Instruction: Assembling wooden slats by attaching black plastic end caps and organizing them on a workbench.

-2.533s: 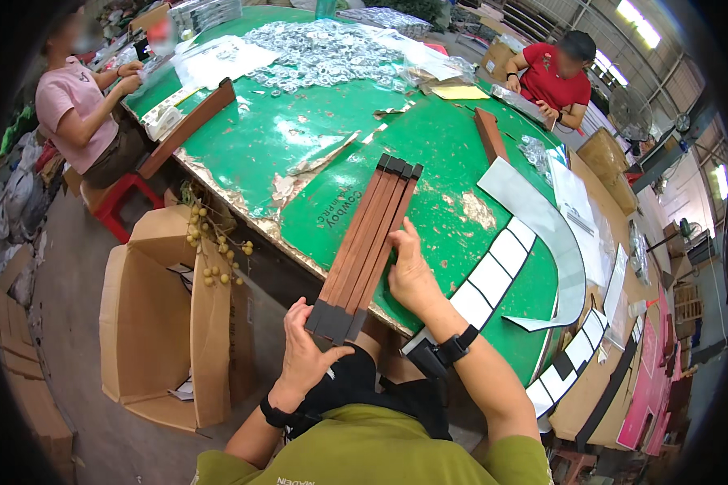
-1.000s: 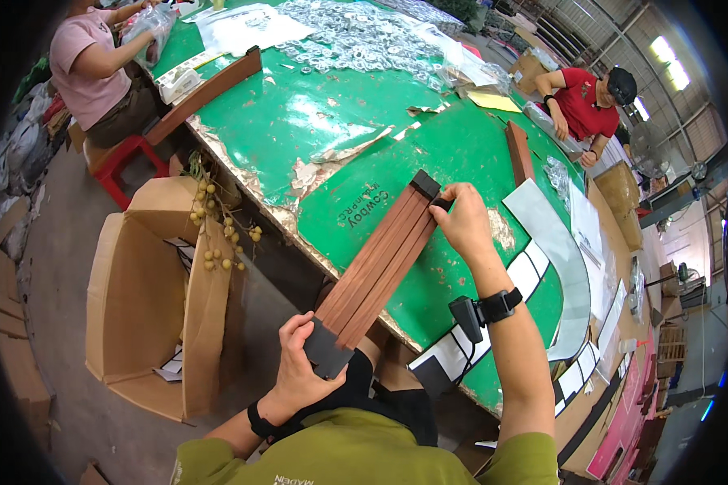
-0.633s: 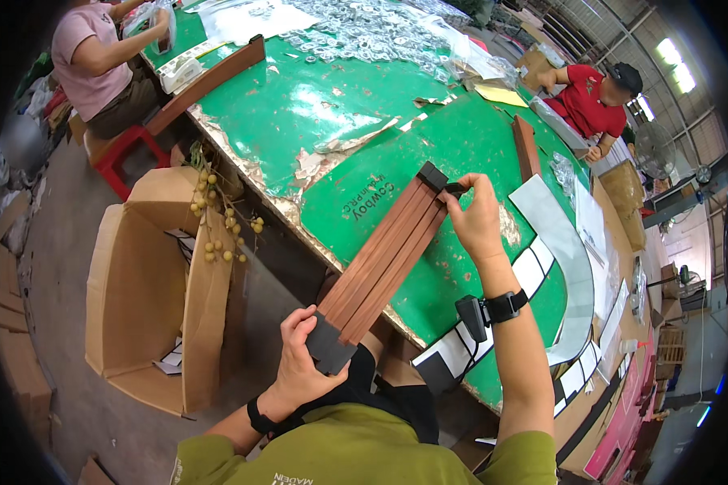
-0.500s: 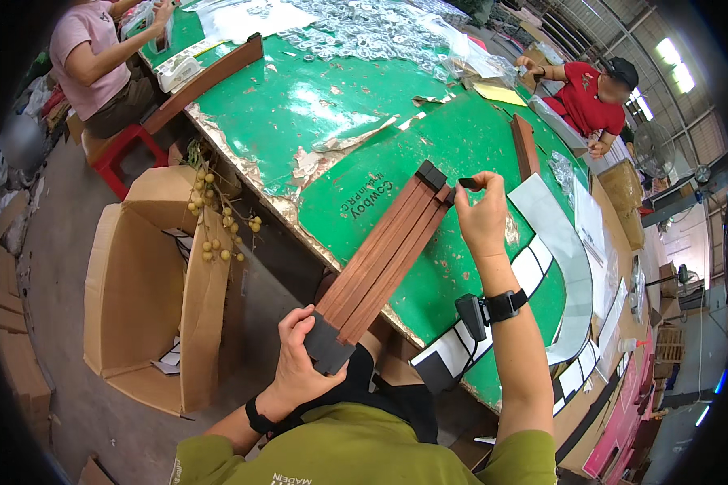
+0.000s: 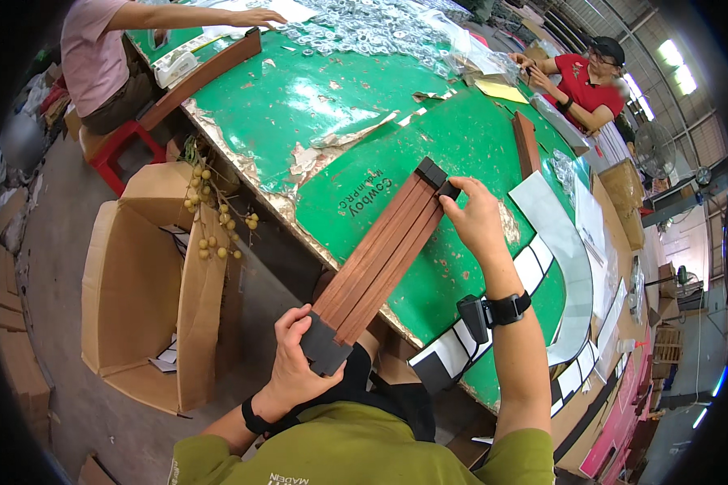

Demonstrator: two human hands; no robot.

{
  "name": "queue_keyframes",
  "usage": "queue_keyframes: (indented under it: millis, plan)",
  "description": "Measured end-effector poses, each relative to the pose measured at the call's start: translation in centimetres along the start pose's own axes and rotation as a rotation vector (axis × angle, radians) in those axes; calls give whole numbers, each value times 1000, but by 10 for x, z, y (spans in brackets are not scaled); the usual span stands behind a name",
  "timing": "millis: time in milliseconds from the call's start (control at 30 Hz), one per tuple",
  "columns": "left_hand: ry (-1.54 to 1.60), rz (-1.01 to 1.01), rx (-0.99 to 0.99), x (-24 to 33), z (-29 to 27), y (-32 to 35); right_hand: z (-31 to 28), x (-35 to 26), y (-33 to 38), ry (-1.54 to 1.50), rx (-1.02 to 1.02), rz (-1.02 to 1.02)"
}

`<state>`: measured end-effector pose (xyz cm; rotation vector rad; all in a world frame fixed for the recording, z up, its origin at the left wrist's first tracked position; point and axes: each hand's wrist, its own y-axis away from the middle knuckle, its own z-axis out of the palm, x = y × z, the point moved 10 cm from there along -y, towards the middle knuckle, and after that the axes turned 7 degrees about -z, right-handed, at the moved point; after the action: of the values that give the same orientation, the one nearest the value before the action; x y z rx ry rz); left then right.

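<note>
Head camera, looking down: the left hand [image 5: 295, 364] is clamping the near, black-capped end of a bundle of long reddish-brown wooden slats [image 5: 378, 263], while the right hand [image 5: 479, 222] is pinching a small black end cap [image 5: 448, 191] at the far end. The bundle is slanting from the person's lap up over the edge of a green worktable [image 5: 315, 97]. Capping the far ends appears to be in hand; seating this cap squarely calls for steady bracing.

Bare green table [image 5: 315, 105] beyond slat bundle [image 5: 378, 259]; open cardboard box [image 5: 150, 283] blocks left, white curved panel [image 5: 562, 267] right.
</note>
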<state>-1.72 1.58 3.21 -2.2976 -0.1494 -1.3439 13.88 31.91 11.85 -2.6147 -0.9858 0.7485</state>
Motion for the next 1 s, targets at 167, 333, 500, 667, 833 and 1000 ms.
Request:
queue_keyframes:
  millis: [167,333,500,667,833,1000]
  plan:
    - [-8,-7,-12,0,0,0,3,5,0,-31,-5,19]
    - [-10,0,-12,1,1,0,0,8,1,-97,10,41]
    - [-9,-3,-13,0,1,0,2,5,1,-24,-19,7]
    - [-11,-13,-14,-3,1,1,3,2,-1,19,-32,14]
    - [-13,-2,-12,0,1,0,3,3,-1,19,-40,9]
    - [-17,-9,-17,-1,0,0,3,1,-1,14,-18,-3]
